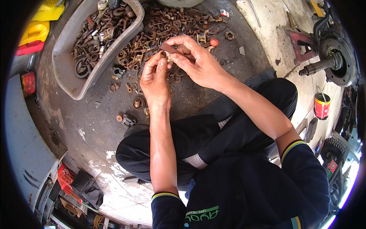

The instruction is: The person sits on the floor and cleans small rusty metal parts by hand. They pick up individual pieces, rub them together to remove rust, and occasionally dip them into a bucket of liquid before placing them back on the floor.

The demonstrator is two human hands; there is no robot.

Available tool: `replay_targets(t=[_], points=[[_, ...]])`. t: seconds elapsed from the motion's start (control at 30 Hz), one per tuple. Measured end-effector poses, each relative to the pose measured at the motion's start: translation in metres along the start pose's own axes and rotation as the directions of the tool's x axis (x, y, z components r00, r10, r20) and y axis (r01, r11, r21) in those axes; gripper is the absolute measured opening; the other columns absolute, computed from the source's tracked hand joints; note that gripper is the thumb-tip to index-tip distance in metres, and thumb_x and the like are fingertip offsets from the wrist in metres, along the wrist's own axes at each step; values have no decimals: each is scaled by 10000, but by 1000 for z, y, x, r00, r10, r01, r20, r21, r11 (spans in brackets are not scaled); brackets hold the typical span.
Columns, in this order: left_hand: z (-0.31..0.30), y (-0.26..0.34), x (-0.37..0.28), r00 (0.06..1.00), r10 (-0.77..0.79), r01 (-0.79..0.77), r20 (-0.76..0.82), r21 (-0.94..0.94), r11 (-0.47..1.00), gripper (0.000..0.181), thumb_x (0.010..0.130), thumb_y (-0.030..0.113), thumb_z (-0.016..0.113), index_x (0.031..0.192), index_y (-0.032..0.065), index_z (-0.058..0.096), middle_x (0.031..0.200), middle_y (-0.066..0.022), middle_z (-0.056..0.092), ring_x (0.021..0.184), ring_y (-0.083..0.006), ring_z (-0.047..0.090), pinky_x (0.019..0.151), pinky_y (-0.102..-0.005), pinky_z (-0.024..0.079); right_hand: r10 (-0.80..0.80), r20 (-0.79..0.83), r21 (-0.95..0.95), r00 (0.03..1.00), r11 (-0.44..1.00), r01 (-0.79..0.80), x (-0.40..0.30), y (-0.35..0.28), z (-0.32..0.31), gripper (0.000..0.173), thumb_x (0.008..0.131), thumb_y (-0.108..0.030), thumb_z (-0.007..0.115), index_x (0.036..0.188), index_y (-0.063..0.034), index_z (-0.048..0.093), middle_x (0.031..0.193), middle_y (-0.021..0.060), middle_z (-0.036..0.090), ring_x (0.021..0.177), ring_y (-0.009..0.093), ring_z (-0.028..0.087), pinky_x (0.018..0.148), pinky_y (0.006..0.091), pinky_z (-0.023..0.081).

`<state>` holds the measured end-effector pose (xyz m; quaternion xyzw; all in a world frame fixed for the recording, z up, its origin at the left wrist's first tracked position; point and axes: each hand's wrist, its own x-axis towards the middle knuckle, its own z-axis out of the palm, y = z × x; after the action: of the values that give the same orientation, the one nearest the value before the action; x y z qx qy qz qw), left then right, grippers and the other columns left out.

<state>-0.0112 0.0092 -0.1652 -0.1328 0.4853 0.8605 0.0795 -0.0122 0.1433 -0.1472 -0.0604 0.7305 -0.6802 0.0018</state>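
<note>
My left hand (156, 75) pinches a small rusty cylindrical metal part (163, 54) upright between thumb and fingers. Close beside it, my right hand (197, 61) grips a flat brownish strip (171, 49), its end just above the small part; whether the two touch I cannot tell. Behind and under both hands spreads a heap of rusty nuts, bolts and washers (171, 23) on the dark floor. Left of my hands stands a grey plastic tub (61, 60), cut open, holding more rusty hardware and a spark plug (101, 51).
A red cap (214, 42) and a large nut (229, 35) lie right of the heap. Near my left forearm are a round rusty ring part (138, 103) and a dark metal fitting (129, 120). A splined shaft assembly (323, 65) and red can (321, 106) stand at the right.
</note>
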Motion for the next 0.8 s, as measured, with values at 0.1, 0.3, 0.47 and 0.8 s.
replay_targets(t=[0.1, 0.3, 0.47, 0.8], points=[[2, 1, 0, 996, 80, -76, -36, 112, 991, 170, 904, 2, 608, 1074, -3, 611, 955, -51, 631, 827, -95, 569, 787, -234, 488, 16, -37, 1, 999, 1000, -16, 0, -1, 0, 303, 955, -77, 513, 1254, -91, 467, 755, 75, 641, 668, 134, 619, 597, 294, 474], [0, -3, -3, 981, 191, -184, 20, 376, 908, 153, 900, 0, 616, 1052, -15, 605, 969, -75, 638, 820, -99, 606, 743, -226, 512, 157, 42, -113, 987, 982, -151, -3, -8, -4, 282, 968, -124, 501, 1249, -108, 485, 698, 101, 629, 641, 174, 633, 586, 310, 474], [4, -6, -6, 976, 207, -212, 65, 480, 851, 130, 899, 31, 632, 1019, -9, 603, 943, -71, 641, 813, -93, 608, 728, -229, 511, 98, 5, -233, 995, 968, -94, -2, -4, -5, 255, 974, -158, 497, 1221, -94, 502, 687, 118, 626, 599, 233, 635, 559, 339, 471], [0, -4, -4, 981, 191, -153, -17, 527, 836, 130, 914, 49, 619, 1024, -12, 589, 940, -69, 646, 830, -94, 600, 735, -231, 490, 87, 64, -342, 994, 938, -60, -8, -2, 4, 243, 964, -140, 486, 1202, -91, 483, 722, 183, 650, 680, 359, 657, 577, 429, 502]])
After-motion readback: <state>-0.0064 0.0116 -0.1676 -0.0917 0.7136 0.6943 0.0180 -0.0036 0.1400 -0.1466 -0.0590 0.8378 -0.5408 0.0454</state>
